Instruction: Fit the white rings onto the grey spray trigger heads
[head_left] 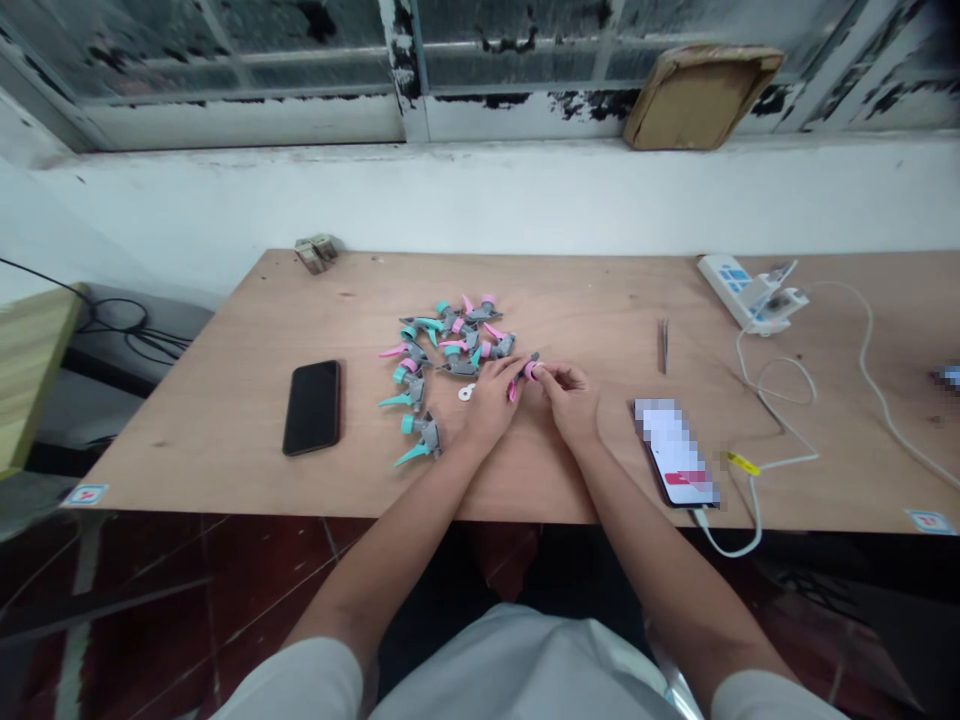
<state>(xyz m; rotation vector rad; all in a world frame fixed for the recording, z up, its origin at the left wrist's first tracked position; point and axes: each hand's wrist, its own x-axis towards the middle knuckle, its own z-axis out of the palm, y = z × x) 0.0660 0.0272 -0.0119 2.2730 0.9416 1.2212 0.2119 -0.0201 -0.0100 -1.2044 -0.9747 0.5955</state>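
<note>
Between my hands is a grey and pink trigger spray head (pixel 531 371), held just above the wooden table. My left hand (pixel 493 398) is closed around its body, with the pink trigger pointing down towards me. At its pink collar, the thumb and fingers of my right hand (pixel 571 396) are pinched together. Small white washers (pixel 466 393) lie just left of my left hand. Beyond and to the left, several more spray heads are heaped, some pink, some teal, including a teal one (pixel 421 436) nearest my left forearm.
A dark phone (pixel 312 408) lies on the left of the table (pixel 225 440). To the right are tweezers (pixel 663 346), a lit phone (pixel 676 452) on a white cable, and a power strip (pixel 742 292). Small blocks (pixel 316 253) stand at the back left edge.
</note>
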